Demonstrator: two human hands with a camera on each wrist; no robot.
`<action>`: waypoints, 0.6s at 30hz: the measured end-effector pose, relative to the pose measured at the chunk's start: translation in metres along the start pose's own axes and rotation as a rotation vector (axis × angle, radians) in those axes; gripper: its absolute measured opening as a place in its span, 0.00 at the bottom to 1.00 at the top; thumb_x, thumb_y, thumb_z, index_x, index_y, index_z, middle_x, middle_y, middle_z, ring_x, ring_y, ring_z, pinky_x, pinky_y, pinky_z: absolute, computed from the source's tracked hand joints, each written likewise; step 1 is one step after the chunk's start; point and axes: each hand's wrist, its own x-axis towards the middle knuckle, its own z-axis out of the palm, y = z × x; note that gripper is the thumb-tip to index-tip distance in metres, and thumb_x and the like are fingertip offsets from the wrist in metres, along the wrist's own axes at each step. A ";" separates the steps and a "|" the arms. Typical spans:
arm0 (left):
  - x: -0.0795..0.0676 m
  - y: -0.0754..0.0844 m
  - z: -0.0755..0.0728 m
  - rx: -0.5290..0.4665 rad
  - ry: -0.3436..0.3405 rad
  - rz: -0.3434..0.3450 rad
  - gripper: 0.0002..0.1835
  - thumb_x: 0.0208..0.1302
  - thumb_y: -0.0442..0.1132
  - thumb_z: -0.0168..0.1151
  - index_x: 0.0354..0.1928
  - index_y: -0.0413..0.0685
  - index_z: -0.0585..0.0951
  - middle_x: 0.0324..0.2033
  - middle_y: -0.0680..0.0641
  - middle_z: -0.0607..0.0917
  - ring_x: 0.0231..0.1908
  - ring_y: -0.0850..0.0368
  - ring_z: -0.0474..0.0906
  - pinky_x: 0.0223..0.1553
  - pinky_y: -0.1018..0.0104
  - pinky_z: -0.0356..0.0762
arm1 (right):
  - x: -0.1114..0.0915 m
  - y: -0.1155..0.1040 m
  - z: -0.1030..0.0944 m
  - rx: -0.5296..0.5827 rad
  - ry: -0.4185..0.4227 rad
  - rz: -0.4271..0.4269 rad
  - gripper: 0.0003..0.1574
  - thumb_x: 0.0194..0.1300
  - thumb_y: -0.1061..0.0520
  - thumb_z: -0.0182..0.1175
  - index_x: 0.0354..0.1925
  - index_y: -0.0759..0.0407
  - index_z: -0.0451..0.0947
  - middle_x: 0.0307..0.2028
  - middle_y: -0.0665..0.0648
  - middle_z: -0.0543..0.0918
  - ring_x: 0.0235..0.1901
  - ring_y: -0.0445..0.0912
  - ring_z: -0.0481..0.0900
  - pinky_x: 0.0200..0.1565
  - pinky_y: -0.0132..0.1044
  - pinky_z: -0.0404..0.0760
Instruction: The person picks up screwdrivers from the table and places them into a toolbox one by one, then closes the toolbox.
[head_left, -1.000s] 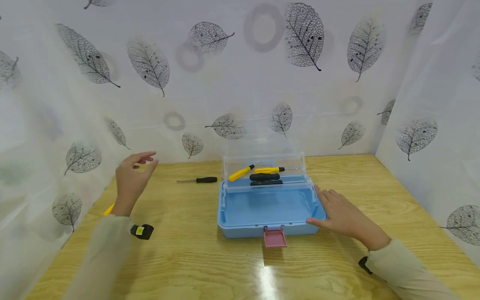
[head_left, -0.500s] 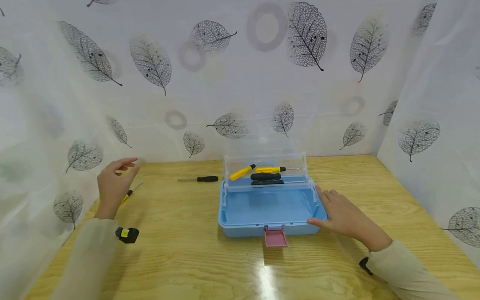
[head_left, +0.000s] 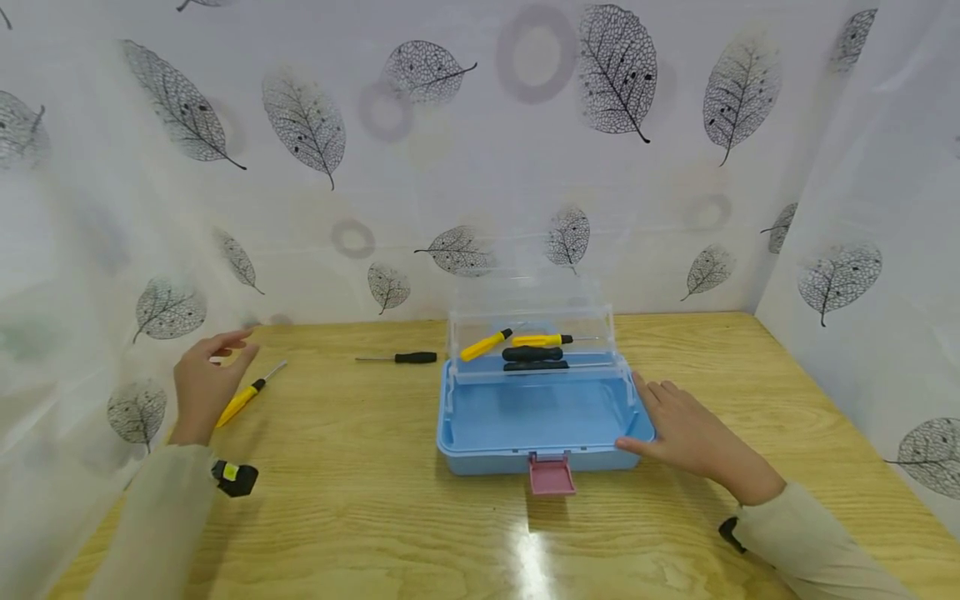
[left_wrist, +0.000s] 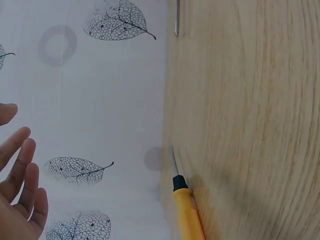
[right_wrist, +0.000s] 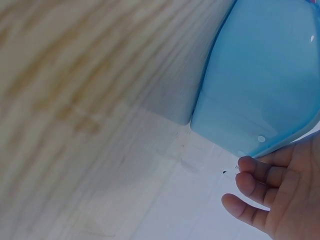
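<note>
Left hand [head_left: 202,387]: raised over the left part of the table [head_left: 375,500], fingers loosely bent, thumb apart from the forefinger; it holds nothing. Reference for clock positions: head view, 12 o'clock at the far table edge. At the hand's 3 o'clock, just beside it, a yellow screwdriver [head_left: 242,402] lies on the tabletop, tip toward 2 o'clock. The left wrist view confirms a gap between fingers and tool.

Right hand [head_left: 686,433]: placed at the 3 o'clock side of the blue toolbox [head_left: 483,463]. Thumb rests at the near right corner; forefinger lies along the rim. The right wrist view shows the remaining fingers slightly bent outside the wall, free of any load.

Toolbox: well apart from the left hand, at its 3 o'clock. A pink latch [head_left: 552,477] hangs at the 6 o'clock side. A clear tray [head_left: 480,377] stands raised at 12 o'clock, containing two yellow-handled screwdrivers [head_left: 542,340] and two black-handled tools [head_left: 532,353].

Black screwdriver [head_left: 415,357]: on the tabletop, between the toolbox's 9 and 10 o'clock, tip toward 9.

Outer boundary: a white leaf-print curtain [head_left: 480,167] behind the table at 12 o'clock.
</note>
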 end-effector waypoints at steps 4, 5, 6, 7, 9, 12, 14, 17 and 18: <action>-0.002 -0.007 0.000 -0.001 -0.011 -0.019 0.18 0.63 0.44 0.61 0.50 0.38 0.81 0.42 0.35 0.83 0.34 0.72 0.67 0.37 0.74 0.63 | 0.000 0.000 0.001 -0.008 0.014 -0.010 0.62 0.57 0.29 0.56 0.67 0.77 0.53 0.58 0.76 0.70 0.57 0.68 0.70 0.59 0.61 0.67; -0.002 -0.008 0.000 0.001 -0.017 -0.026 0.19 0.63 0.44 0.60 0.50 0.39 0.81 0.42 0.36 0.83 0.33 0.77 0.64 0.37 0.74 0.63 | 0.000 0.000 0.001 -0.009 0.015 -0.011 0.62 0.57 0.29 0.56 0.66 0.77 0.53 0.58 0.76 0.71 0.56 0.68 0.70 0.58 0.61 0.67; -0.002 -0.010 0.000 0.001 -0.024 -0.031 0.19 0.63 0.44 0.60 0.51 0.39 0.81 0.43 0.36 0.83 0.33 0.80 0.60 0.37 0.75 0.63 | 0.000 0.000 0.001 -0.009 0.017 -0.013 0.62 0.57 0.29 0.56 0.66 0.77 0.53 0.57 0.76 0.71 0.56 0.68 0.70 0.58 0.61 0.67; -0.003 -0.013 0.000 0.001 -0.030 -0.031 0.19 0.64 0.44 0.60 0.51 0.39 0.81 0.44 0.36 0.82 0.33 0.82 0.59 0.37 0.75 0.63 | 0.000 0.000 0.002 -0.007 0.015 -0.011 0.62 0.57 0.29 0.56 0.66 0.77 0.53 0.57 0.76 0.71 0.56 0.68 0.70 0.58 0.60 0.67; -0.003 -0.017 0.001 0.003 -0.045 -0.034 0.20 0.64 0.45 0.60 0.53 0.39 0.80 0.45 0.36 0.82 0.34 0.82 0.58 0.38 0.75 0.63 | 0.000 0.000 0.001 -0.003 0.011 -0.008 0.62 0.57 0.30 0.57 0.67 0.77 0.53 0.57 0.76 0.71 0.56 0.67 0.70 0.59 0.60 0.67; -0.003 -0.023 0.001 0.008 -0.072 -0.036 0.21 0.65 0.46 0.59 0.55 0.39 0.78 0.46 0.36 0.81 0.35 0.82 0.57 0.38 0.74 0.63 | 0.000 0.000 0.000 -0.001 0.008 -0.005 0.62 0.57 0.30 0.57 0.66 0.77 0.53 0.58 0.76 0.71 0.56 0.67 0.70 0.58 0.60 0.68; -0.003 -0.028 0.001 0.008 -0.087 -0.045 0.22 0.65 0.46 0.58 0.56 0.39 0.78 0.47 0.36 0.80 0.35 0.81 0.58 0.39 0.73 0.63 | 0.000 -0.001 -0.001 0.000 0.010 -0.005 0.62 0.57 0.29 0.57 0.66 0.77 0.53 0.58 0.76 0.71 0.56 0.68 0.70 0.58 0.60 0.68; -0.004 -0.034 0.001 0.001 -0.109 -0.076 0.23 0.65 0.45 0.58 0.57 0.38 0.76 0.49 0.35 0.79 0.38 0.69 0.65 0.40 0.72 0.62 | 0.001 -0.001 -0.002 -0.004 0.018 -0.008 0.63 0.56 0.29 0.56 0.66 0.77 0.53 0.58 0.76 0.71 0.56 0.68 0.71 0.58 0.60 0.68; -0.004 -0.037 0.002 -0.004 -0.118 -0.090 0.24 0.65 0.46 0.58 0.57 0.38 0.76 0.50 0.34 0.78 0.40 0.63 0.67 0.40 0.72 0.62 | 0.001 -0.001 -0.002 -0.003 0.021 -0.011 0.63 0.56 0.29 0.57 0.66 0.77 0.53 0.57 0.76 0.71 0.55 0.67 0.71 0.57 0.60 0.68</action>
